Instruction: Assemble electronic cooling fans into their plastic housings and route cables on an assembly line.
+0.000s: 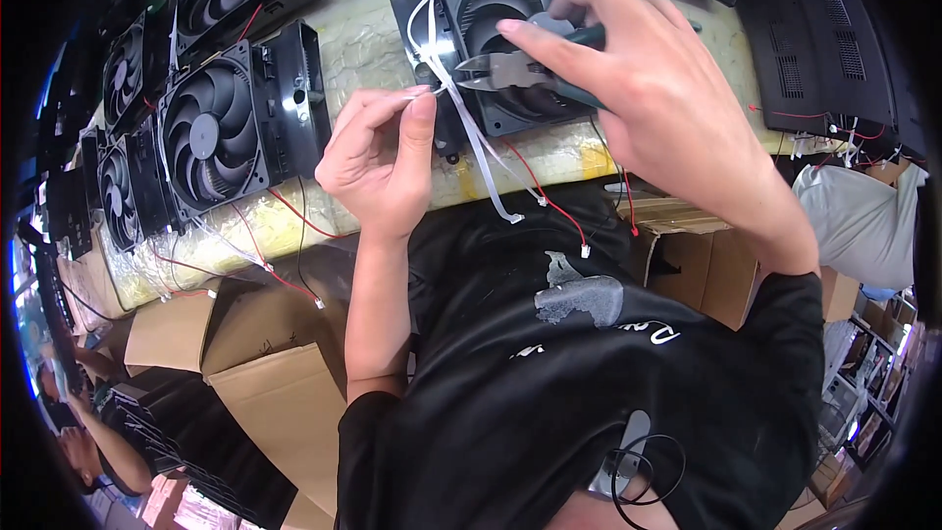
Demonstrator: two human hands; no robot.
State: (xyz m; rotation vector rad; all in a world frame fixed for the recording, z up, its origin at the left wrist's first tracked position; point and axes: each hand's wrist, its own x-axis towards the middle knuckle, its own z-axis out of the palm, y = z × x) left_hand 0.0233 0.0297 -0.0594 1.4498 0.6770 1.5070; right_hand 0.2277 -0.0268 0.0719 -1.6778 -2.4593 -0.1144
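My right hand (pixel 653 69) grips a pair of diagonal cutters (pixel 512 69) with dark handles. Their jaws are parted and point left, beside a bundle of white cables (pixel 428 47). Thumb and forefinger of my left hand (pixel 381 142) pinch the end of a thin white strip, like a cable tie (pixel 440 91), at that bundle. Behind the cutters stands a black cooling fan (pixel 500 15) in a square frame, partly covered by my right hand. White flat leads with a connector (pixel 512 218) hang down from the bundle over the table's near edge.
More black fan units (pixel 204 135) stand at the left on the wrapped table (pixel 368 49). Red and black wires with small plugs (pixel 585 249) dangle off its edge. Black vented panels (pixel 839 34) lie at the right. Open cardboard boxes (pixel 280 402) stand below. Another person's arm (pixel 113 442) shows lower left.
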